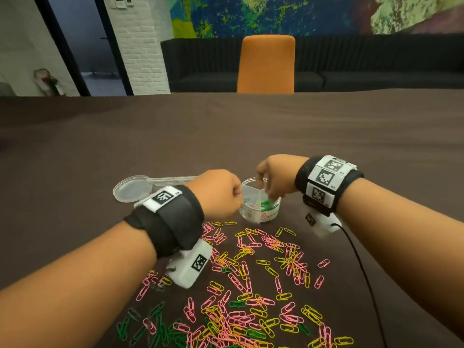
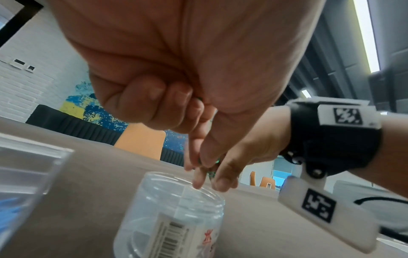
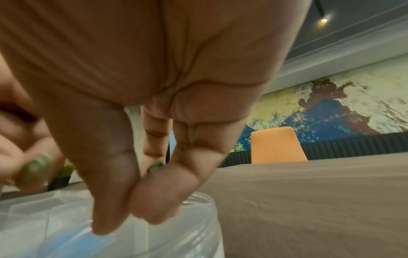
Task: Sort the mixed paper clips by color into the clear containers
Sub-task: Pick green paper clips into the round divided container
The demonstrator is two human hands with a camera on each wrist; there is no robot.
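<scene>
A few green clips [image 1: 264,203] lie in the jar [image 1: 260,200]; most clips [image 1: 251,285] still litter the desk [image 1: 251,136]. Right hand [image 1: 275,175] fingers [image 3: 154,197] pinch a green clip [image 3: 155,166] over it, and the left hand [image 1: 217,193] is fisted round more.

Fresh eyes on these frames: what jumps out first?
The spread of pink, yellow and green clips on the brown table, near the viewer. Just beyond it, both hands meet over a clear jar with green clips inside: the right hand pinches a green clip over the opening, the left hand is curled beside it.
</scene>
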